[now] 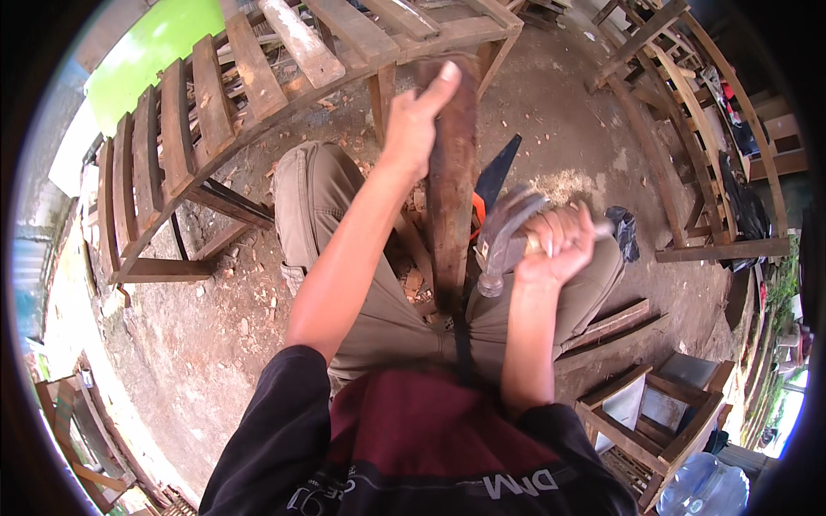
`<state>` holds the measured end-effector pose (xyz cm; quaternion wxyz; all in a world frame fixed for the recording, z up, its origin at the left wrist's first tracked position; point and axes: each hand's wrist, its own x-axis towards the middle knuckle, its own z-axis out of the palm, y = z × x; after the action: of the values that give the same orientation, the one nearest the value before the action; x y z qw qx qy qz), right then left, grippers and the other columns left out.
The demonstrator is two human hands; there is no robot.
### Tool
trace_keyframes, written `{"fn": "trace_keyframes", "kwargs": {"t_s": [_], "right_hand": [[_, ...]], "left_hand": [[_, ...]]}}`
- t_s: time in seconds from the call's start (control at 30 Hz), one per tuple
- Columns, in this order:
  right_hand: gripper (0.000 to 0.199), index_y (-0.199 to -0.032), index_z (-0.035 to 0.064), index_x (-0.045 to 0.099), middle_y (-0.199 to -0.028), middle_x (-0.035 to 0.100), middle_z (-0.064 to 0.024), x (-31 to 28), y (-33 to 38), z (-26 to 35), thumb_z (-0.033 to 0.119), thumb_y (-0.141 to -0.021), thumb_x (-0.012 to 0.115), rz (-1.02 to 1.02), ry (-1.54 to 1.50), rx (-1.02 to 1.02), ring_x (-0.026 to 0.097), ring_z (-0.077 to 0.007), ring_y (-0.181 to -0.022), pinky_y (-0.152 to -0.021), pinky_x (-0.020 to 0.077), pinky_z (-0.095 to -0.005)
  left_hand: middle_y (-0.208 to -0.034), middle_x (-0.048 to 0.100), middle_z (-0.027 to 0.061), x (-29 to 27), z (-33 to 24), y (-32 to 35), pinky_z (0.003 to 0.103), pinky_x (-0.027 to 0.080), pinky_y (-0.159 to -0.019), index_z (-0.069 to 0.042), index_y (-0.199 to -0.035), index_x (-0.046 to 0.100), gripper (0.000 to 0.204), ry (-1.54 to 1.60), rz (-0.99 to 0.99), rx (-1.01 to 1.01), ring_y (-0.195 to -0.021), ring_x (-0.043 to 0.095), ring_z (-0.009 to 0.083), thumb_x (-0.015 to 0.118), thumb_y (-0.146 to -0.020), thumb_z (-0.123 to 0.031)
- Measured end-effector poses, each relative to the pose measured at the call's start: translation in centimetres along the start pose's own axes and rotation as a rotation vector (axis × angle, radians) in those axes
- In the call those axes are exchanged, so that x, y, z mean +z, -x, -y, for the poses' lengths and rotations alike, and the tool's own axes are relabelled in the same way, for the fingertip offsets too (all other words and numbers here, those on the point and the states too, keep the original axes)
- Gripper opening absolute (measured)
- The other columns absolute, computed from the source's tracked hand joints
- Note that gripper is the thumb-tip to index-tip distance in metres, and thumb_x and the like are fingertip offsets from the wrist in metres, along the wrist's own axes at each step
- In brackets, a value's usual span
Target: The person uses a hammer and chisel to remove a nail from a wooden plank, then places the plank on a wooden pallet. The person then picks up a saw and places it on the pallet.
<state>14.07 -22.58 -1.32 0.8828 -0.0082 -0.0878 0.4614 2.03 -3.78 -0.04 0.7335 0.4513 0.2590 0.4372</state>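
A dark brown wooden plank [453, 185] stands tilted between my legs, its near end close to my lap. My left hand [415, 125] grips its left edge near the far end, thumb pointing up along it and the other fingers hidden. My right hand [557, 241], closed round the pale handle of a claw hammer, is over my right thigh. The hammer's metal head [497, 245] is a little blurred, just right of the plank and apart from it. Beyond the hammer, a handsaw [496, 176] with a dark blade and orange handle is partly hidden by the plank and hammer.
A slatted wooden bench [215, 103] curves across the far left. Wooden frames [680, 146] stand at the far right. Sawdust [564, 185] and wood chips litter the floor. Loose strips [607, 328], a small wooden frame [628, 437] and a clear plastic bottle [704, 487] are at near right.
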Motion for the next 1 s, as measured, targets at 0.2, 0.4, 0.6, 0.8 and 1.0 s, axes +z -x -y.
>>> {"fn": "trace_keyframes", "kwargs": {"t_s": [0.2, 0.4, 0.6, 0.8, 1.0], "right_hand": [[0.039, -0.064, 0.0156, 0.037, -0.048, 0.030, 0.0042, 4.9, 2.3, -0.7, 0.025, -0.100, 0.043, 0.102, 0.646, -0.185, 0.028, -0.0097, -0.037, -0.039, 0.0293, -0.0259], [0.036, -0.066, 0.0129, 0.038, -0.047, 0.028, 0.0021, 4.6, 1.7, -5.4, 0.019, -0.100, 0.051, -0.058, 0.939, -0.271, 0.027, -0.0107, -0.036, -0.037, 0.0280, -0.0289], [0.035, -0.068, 0.0129, 0.039, -0.050, 0.031, 0.0020, 4.9, 0.1, -6.5, 0.018, -0.097, 0.058, -0.258, 0.790, -0.235, 0.030, -0.0106, -0.038, -0.039, 0.0271, -0.0284], [0.035, -0.067, 0.0131, 0.040, -0.051, 0.032, 0.0031, 5.6, -0.8, -6.8, 0.017, -0.095, 0.060, -0.340, 0.748, -0.218, 0.029, -0.0095, -0.040, -0.040, 0.0272, -0.0284], [0.035, -0.067, 0.0121, 0.040, -0.050, 0.030, 0.0034, 6.0, -2.2, -6.2, 0.018, -0.095, 0.060, -0.388, 0.706, -0.298, 0.029, -0.0092, -0.039, -0.040, 0.0260, -0.0288]], "left_hand": [[-0.102, 0.066, 0.0109, -0.1, -3.7, 1.1, 0.037, 0.052, -0.080, 0.000, -0.114, 0.061, 0.059, 0.145, -0.089, 0.033, -0.090, 0.064, 0.0213, 0.063, -0.091, -0.055], [-0.106, 0.068, 0.0067, 2.6, -2.9, 2.7, 0.031, 0.046, -0.090, 0.002, -0.113, 0.066, 0.047, 0.156, -0.114, 0.148, -0.096, 0.061, 0.0146, 0.077, -0.086, -0.035], [-0.098, 0.069, 0.0043, 2.7, -2.7, 3.6, 0.028, 0.048, -0.082, 0.000, -0.108, 0.068, 0.039, 0.074, -0.123, 0.214, -0.088, 0.061, 0.0120, 0.078, -0.086, -0.030], [-0.097, 0.068, 0.0031, 2.6, -2.2, 3.5, 0.027, 0.048, -0.081, -0.001, -0.106, 0.068, 0.037, 0.073, -0.098, 0.255, -0.086, 0.061, 0.0112, 0.079, -0.085, -0.029], [-0.096, 0.065, 0.0018, 2.3, -1.2, 3.5, 0.028, 0.046, -0.080, -0.002, -0.105, 0.066, 0.036, 0.095, -0.076, 0.312, -0.086, 0.058, 0.0110, 0.079, -0.085, -0.029]]}}
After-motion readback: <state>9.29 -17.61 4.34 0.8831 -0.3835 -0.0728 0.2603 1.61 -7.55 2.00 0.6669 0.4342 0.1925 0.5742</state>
